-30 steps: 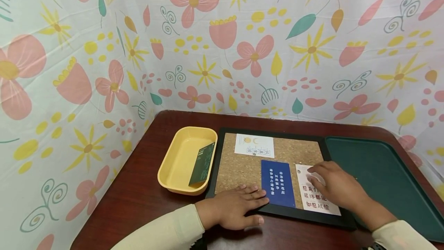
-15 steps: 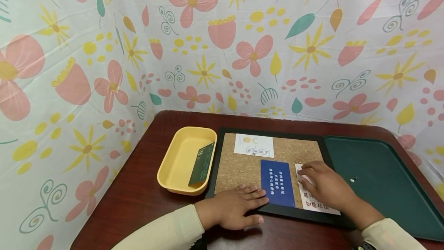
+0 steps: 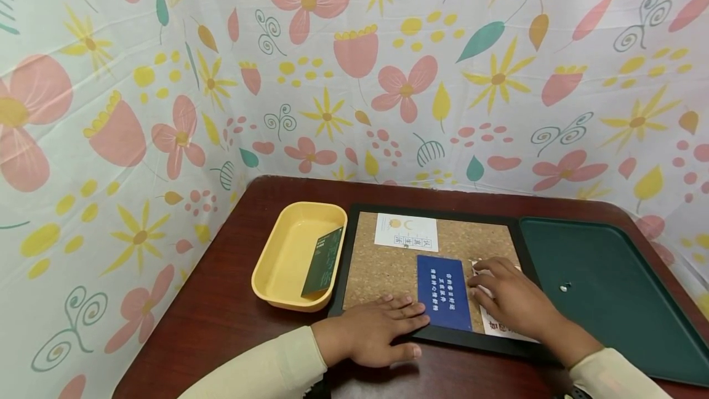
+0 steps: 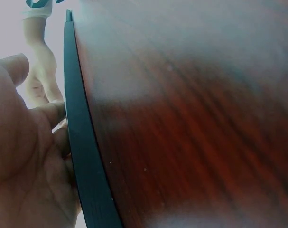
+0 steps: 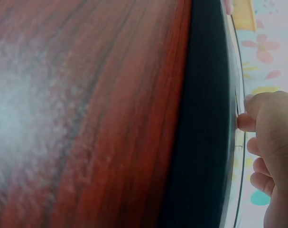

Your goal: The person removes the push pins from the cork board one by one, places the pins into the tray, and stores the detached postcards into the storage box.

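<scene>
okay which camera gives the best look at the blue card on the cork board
The head view. There the blue card lies flat on the cork board, whole, with its white print visible, between the left hand and the right hand. Both wrist views show only table wood and the board's black frame edge, not the card.

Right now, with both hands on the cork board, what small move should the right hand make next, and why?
Probably pinch the pin at the top of the white card and lift it out. The right hand rests on that card, fingertips by its upper left corner. The left hand presses the cork board flat, and one small pin already lies in the green tray.
</scene>
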Demonstrator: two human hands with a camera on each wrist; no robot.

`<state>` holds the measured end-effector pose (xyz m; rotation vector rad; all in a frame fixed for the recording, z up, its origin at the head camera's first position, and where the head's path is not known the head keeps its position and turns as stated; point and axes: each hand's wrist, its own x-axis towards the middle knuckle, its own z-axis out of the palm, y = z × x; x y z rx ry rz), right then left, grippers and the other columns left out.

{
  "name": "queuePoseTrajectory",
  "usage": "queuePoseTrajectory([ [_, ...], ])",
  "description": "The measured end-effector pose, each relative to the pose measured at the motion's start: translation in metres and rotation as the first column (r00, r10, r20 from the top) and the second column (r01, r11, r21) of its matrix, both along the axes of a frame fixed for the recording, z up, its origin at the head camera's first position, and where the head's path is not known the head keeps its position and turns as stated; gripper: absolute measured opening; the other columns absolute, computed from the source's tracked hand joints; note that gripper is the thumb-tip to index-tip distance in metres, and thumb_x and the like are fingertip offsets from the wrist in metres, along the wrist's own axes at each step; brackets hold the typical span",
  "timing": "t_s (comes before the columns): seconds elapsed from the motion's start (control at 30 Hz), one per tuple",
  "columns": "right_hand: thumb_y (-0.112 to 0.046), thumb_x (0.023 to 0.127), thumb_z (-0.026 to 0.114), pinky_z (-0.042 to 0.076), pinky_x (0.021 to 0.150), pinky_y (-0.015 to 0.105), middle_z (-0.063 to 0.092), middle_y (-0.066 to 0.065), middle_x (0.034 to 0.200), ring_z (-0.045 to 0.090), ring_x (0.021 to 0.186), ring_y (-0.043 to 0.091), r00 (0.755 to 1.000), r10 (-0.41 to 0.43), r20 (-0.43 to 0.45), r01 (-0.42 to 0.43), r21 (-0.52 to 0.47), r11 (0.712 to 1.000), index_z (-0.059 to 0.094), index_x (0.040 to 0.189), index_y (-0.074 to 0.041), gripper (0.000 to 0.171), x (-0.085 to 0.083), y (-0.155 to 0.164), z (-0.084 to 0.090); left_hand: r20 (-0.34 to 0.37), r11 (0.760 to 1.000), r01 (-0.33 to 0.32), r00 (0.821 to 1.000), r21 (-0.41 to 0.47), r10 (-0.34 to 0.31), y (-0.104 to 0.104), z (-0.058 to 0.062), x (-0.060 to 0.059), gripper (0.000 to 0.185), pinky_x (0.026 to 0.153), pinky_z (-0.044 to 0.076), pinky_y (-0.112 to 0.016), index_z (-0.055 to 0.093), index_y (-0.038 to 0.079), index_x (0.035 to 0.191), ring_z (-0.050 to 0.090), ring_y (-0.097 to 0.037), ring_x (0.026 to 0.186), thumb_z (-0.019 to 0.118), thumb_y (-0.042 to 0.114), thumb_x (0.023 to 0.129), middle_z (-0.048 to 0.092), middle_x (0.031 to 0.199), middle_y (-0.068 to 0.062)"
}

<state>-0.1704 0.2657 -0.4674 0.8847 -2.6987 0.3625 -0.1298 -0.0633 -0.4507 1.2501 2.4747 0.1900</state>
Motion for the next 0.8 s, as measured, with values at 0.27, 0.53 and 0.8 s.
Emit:
queuePoseTrajectory([
  [0.27, -0.023, 0.092, 0.078, 0.044, 0.102, 0.057, 0.064, 0.010, 0.122, 0.052, 0.124, 0.032, 0.999, -0.016, 0.048, 0.016, -0.002, 1.000, 0.079, 0.108, -0.013, 0.019, 0.000, -0.007, -0.001, -0.008, 1.000, -0.001, 1.000, 0.002, 0.001, 0.000, 0.000, 0.000, 0.066, 0.124, 0.007, -0.032, 0.019, 0.038, 0.164, -0.001, -0.006, 0.154, 0.018, 0.067, 0.105, 0.009, 0.168, 0.019],
  [0.53, -0.023, 0.092, 0.078, 0.041, 0.103, 0.060, 0.065, 0.012, 0.122, 0.051, 0.126, 0.037, 0.998, -0.003, 0.056, 0.007, -0.068, 0.998, 0.079, 0.107, -0.007, 0.022, -0.001, -0.011, -0.002, -0.010, 1.000, -0.001, 1.000, 0.003, 0.001, 0.000, 0.000, 0.000, 0.066, 0.124, 0.008, -0.032, 0.019, 0.038, 0.164, 0.000, -0.006, 0.154, 0.018, 0.068, 0.105, 0.009, 0.168, 0.019],
  [0.8, -0.026, 0.094, 0.077, 0.040, 0.104, 0.063, 0.065, 0.013, 0.124, 0.052, 0.126, 0.040, 0.997, 0.013, 0.080, -0.005, -0.105, 0.994, 0.073, 0.120, -0.002, 0.035, 0.002, -0.017, 0.001, -0.032, 1.000, 0.004, 0.999, -0.002, -0.004, 0.000, 0.000, 0.001, 0.066, 0.124, 0.009, -0.032, 0.020, 0.037, 0.164, 0.001, -0.007, 0.154, 0.018, 0.067, 0.105, 0.010, 0.168, 0.018],
])
